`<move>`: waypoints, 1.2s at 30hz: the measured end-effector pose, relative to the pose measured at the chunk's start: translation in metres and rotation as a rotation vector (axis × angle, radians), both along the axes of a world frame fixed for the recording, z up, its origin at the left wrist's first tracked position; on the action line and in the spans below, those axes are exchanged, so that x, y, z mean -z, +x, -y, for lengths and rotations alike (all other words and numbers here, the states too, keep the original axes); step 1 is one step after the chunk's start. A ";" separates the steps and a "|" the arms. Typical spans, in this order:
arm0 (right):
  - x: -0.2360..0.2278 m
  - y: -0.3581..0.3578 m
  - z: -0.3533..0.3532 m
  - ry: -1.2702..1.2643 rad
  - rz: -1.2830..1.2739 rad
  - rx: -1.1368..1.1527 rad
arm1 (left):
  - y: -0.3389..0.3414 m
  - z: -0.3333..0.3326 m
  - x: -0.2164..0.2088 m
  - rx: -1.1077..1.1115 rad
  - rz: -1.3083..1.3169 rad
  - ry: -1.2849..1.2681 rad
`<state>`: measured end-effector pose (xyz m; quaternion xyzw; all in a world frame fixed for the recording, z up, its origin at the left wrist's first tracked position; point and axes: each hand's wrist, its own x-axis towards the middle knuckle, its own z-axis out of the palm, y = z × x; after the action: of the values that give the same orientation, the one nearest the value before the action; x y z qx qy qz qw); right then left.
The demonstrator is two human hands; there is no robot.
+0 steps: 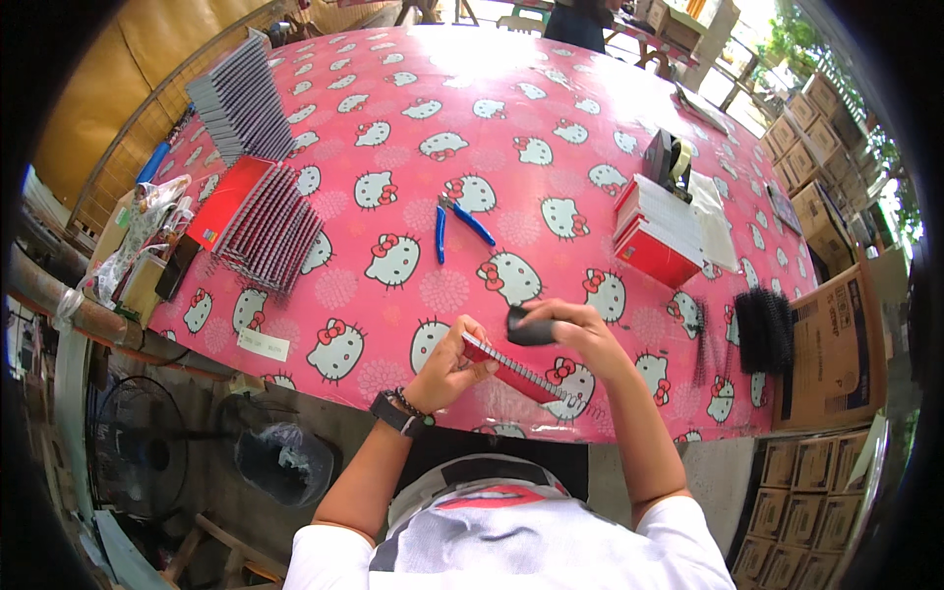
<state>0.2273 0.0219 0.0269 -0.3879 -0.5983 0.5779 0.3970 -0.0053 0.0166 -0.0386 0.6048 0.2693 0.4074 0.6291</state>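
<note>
My left hand (448, 366) is closed on a small red notebook (516, 377), gripping it by one end over the table's near edge. A spiral coil (536, 376) runs along the notebook's upper edge, and its loose end sticks out past the right corner. My right hand (582, 334) is closed round a dark, rounded, block-like object (531, 327) just above the notebook; its kind cannot be made out. Beyond both hands lies a pair of blue-handled cutting pliers (458, 222), jaws pointing away from me.
Red spiral notebooks (264, 228) and grey ones (241, 103) are stacked at the left. On the right stand a red-covered paper stack (661, 236), a black tape dispenser (669, 162), black coils (765, 331) and a cardboard box (834, 349). A pink patterned cloth (334, 288) covers the table.
</note>
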 end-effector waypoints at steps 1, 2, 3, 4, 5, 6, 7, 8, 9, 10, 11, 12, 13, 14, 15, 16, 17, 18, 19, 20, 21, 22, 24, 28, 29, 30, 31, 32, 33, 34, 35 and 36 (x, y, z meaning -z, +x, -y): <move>0.002 -0.004 0.004 0.010 -0.197 -0.112 | 0.000 0.002 0.000 0.012 -0.016 0.007; 0.003 -0.007 0.001 0.068 0.033 -0.073 | 0.002 0.003 -0.001 0.008 0.033 -0.036; 0.004 -0.010 -0.003 0.124 0.263 -0.032 | 0.005 0.003 -0.003 0.005 0.082 -0.080; 0.003 -0.011 -0.007 0.186 0.497 0.008 | 0.007 0.002 -0.006 0.000 0.135 -0.117; 0.002 -0.011 -0.008 0.278 0.565 0.105 | 0.006 0.002 -0.003 -0.010 0.088 -0.058; -0.001 -0.011 -0.006 0.199 0.380 0.042 | 0.004 0.001 0.003 -0.020 0.042 0.002; -0.004 -0.012 -0.001 0.118 0.195 -0.021 | 0.003 0.001 0.005 -0.032 -0.005 0.059; -0.006 -0.014 0.002 0.036 0.010 -0.085 | 0.002 0.001 0.006 -0.029 0.008 -0.003; -0.002 -0.016 -0.001 0.176 0.202 -0.110 | 0.002 0.000 0.007 -0.026 0.020 -0.064; -0.001 -0.014 -0.003 0.165 0.270 -0.058 | 0.003 -0.001 0.006 -0.015 0.031 -0.126; 0.000 -0.011 -0.005 0.154 0.338 -0.005 | 0.003 -0.001 0.005 -0.026 0.008 -0.066; 0.002 -0.007 -0.006 0.142 0.406 0.049 | 0.004 0.000 0.004 -0.037 -0.015 -0.007; 0.006 -0.002 -0.007 0.265 0.507 0.140 | 0.004 0.000 0.001 -0.055 -0.039 0.056; 0.007 0.004 -0.006 0.421 0.643 0.236 | 0.005 0.000 -0.003 -0.098 -0.098 0.128; 0.008 0.008 -0.005 0.577 0.779 0.336 | 0.007 0.001 -0.009 -0.139 -0.157 0.201; 0.006 0.009 -0.005 0.735 0.909 0.440 | 0.010 0.000 -0.018 -0.181 -0.219 0.277; -0.006 0.002 0.000 0.787 0.791 0.391 | 0.014 0.000 -0.028 -0.222 -0.259 0.343; -0.022 -0.010 0.008 0.707 0.671 0.330 | 0.019 -0.001 -0.039 -0.262 -0.298 0.410; -0.033 -0.026 0.017 0.621 0.542 0.268 | 0.020 -0.001 -0.043 -0.301 -0.345 0.473; -0.041 -0.036 0.025 0.538 0.423 0.219 | 0.022 0.000 -0.045 -0.289 -0.271 0.412; -0.038 -0.042 0.027 0.596 0.367 0.244 | 0.024 0.000 -0.047 -0.278 -0.199 0.349; -0.037 -0.041 0.028 0.539 0.338 0.261 | 0.026 -0.001 -0.049 -0.278 -0.128 0.287; -0.038 -0.041 0.028 0.425 0.278 0.288 | 0.028 -0.001 -0.056 -0.314 -0.075 0.318; -0.034 -0.044 0.030 0.415 0.155 0.338 | 0.027 0.005 -0.063 -0.332 0.020 0.257; -0.035 -0.044 0.030 0.451 0.197 0.327 | 0.025 0.006 -0.063 -0.338 0.017 0.271; -0.037 -0.044 0.031 0.488 0.239 0.315 | 0.023 0.008 -0.064 -0.345 0.012 0.286; -0.041 -0.044 0.029 0.536 0.280 0.294 | 0.021 0.008 -0.066 -0.361 0.011 0.309; -0.045 -0.043 0.029 0.562 0.320 0.295 | 0.020 0.008 -0.066 -0.357 -0.002 0.304; -0.047 -0.042 0.031 0.589 0.359 0.294 | 0.022 0.009 -0.064 -0.354 -0.015 0.300; -0.046 -0.043 0.031 0.619 0.389 0.284 | 0.021 0.010 -0.064 -0.363 -0.036 0.297; -0.041 -0.042 0.030 0.632 0.389 0.251 | 0.022 0.011 -0.066 -0.364 -0.024 0.273; -0.040 -0.044 0.029 0.644 0.387 0.225 | 0.020 0.011 -0.064 -0.382 -0.027 0.263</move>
<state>0.1828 -0.0067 0.0665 -0.4084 -0.7665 0.2296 0.4393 0.0150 0.0058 0.0253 0.6248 0.3321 0.5426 0.4527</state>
